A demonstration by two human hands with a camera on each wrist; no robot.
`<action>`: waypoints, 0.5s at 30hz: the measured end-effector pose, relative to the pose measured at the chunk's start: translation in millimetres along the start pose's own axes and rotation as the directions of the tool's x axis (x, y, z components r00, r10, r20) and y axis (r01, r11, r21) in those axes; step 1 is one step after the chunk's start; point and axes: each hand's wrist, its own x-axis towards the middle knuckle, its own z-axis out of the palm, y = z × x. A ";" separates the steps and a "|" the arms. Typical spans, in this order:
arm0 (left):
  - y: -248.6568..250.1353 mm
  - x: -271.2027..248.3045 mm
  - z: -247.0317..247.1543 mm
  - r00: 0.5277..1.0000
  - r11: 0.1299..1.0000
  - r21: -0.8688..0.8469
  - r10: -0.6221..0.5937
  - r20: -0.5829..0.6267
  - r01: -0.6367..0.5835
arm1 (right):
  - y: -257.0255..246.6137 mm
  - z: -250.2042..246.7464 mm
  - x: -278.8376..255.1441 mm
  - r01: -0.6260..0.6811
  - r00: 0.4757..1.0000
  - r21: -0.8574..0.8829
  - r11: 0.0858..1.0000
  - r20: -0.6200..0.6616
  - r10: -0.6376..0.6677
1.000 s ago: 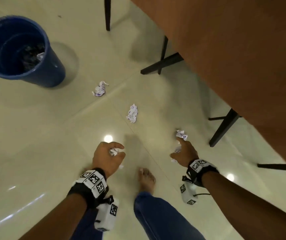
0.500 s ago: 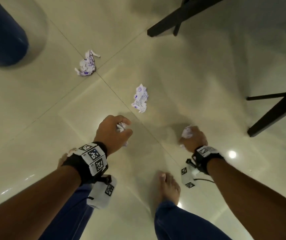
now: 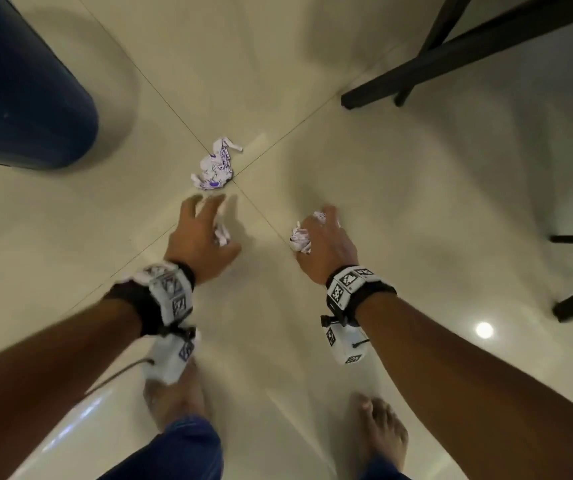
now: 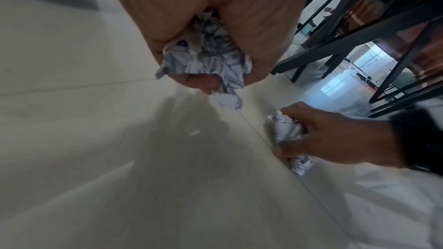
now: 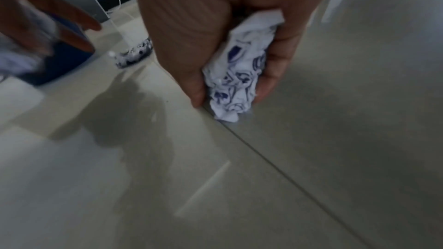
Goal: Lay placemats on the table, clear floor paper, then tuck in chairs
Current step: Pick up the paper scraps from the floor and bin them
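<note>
A person bends low over a pale tiled floor (image 3: pixel 416 202), bare feet (image 3: pixel 380 431) planted nearest the camera and both arms stretched forward, tagged bands strapped at the wrists. The right hand (image 3: pixel 326 244) has its grip closed around crumpled, blue-printed paper (image 5: pixel 239 75); the head view shows a wad (image 3: pixel 299 239) bulging out beside the thumb, and the wrist view shows the paper pinched between thumb and fingers just above a tile seam. The left hand (image 3: pixel 202 237) also has a crumpled paper (image 4: pixel 206 58) bunched in its palm, held by the thumb and the curled inner fingers, while the other fingers (image 3: pixel 209 202) are spread forward, apparently so that it can take more without dropping what it has. Just beyond those fingertips, not yet touched, one more paper ball (image 3: pixel 215 166) lies where four tiles meet. It appears to be the left hand's next target. Farther back on the left stands a dark blue bin (image 3: pixel 25 95), probably where the papers will go. Black chair or table legs (image 3: pixel 451 53) cross the upper right. Neither the tabletop nor any placemat is in view, so that part of the job cannot be judged.
</note>
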 end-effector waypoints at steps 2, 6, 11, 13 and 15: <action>0.0 32.8 -6.9 1.000 0.998 0.069 -0.001 0.000 0.001 | 1.1 8.2 -2.6 -0.009 0.999 0.067 0.998 -0.048 0.012; 8.8 83.1 -11.2 0.998 0.975 0.218 0.039 0.040 -0.047 | 7.7 14.4 -17.0 -0.048 0.997 0.216 0.975 -0.053 0.061; 1.4 90.6 -0.2 0.994 0.951 0.293 0.106 -0.016 -0.096 | 13.6 8.4 -43.8 -0.233 0.972 0.351 0.907 0.090 0.215; -7.7 74.0 -2.8 0.995 0.961 0.265 0.063 0.080 -0.082 | 10.9 5.0 -59.3 -0.277 0.961 0.361 0.891 0.120 0.250; -14.1 46.5 -13.1 0.986 0.981 0.189 0.001 0.164 -0.033 | 0.6 -2.7 -73.6 -0.291 0.956 0.350 0.890 0.126 0.263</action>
